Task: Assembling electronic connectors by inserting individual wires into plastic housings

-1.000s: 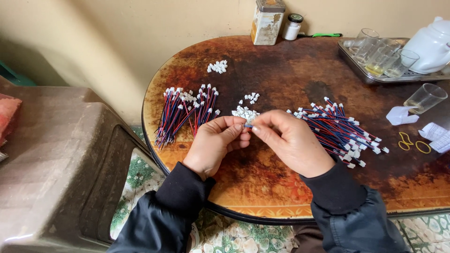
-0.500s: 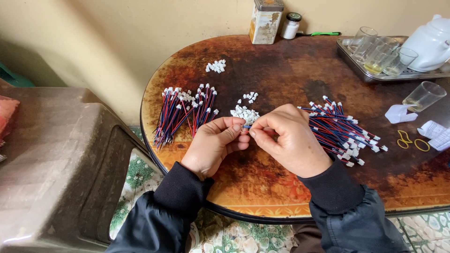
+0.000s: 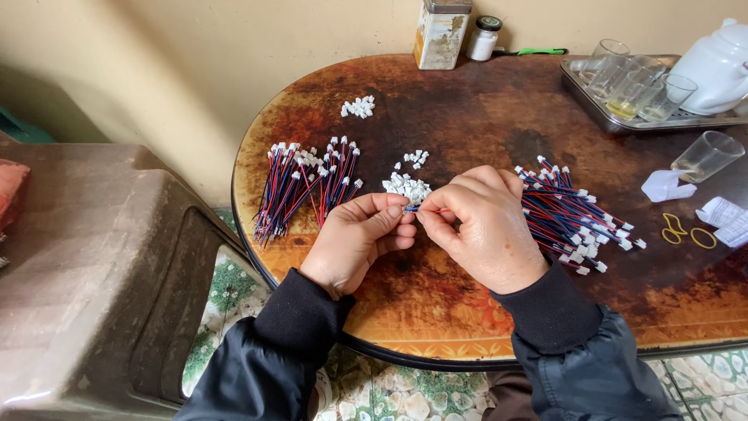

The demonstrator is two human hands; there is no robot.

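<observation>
Over the middle of the round brown table (image 3: 467,312), my left hand (image 3: 354,238) and my right hand (image 3: 483,226) meet fingertip to fingertip. Between them they pinch a short red-and-blue wire lead (image 3: 423,209); the left fingertips close on its end, where a small white connector may sit, too small to tell. A heap of small white connectors (image 3: 407,185) lies just beyond my fingers. A bundle of red-and-blue leads with white plugs (image 3: 573,218) lies right of my right hand. Another bundle (image 3: 304,183) lies to the left.
A small pile of white connectors (image 3: 358,107) sits farther back. At the back stand a tin (image 3: 442,33), a small jar (image 3: 484,37) and a metal tray (image 3: 592,101) with glasses and a white teapot (image 3: 717,66). A glass (image 3: 705,156), paper scraps and rubber bands (image 3: 686,231) lie right. A brown plastic stool (image 3: 93,265) stands left.
Both hands stay together at the same spot, with only small finger movements on the wire. The view has shifted slightly.
</observation>
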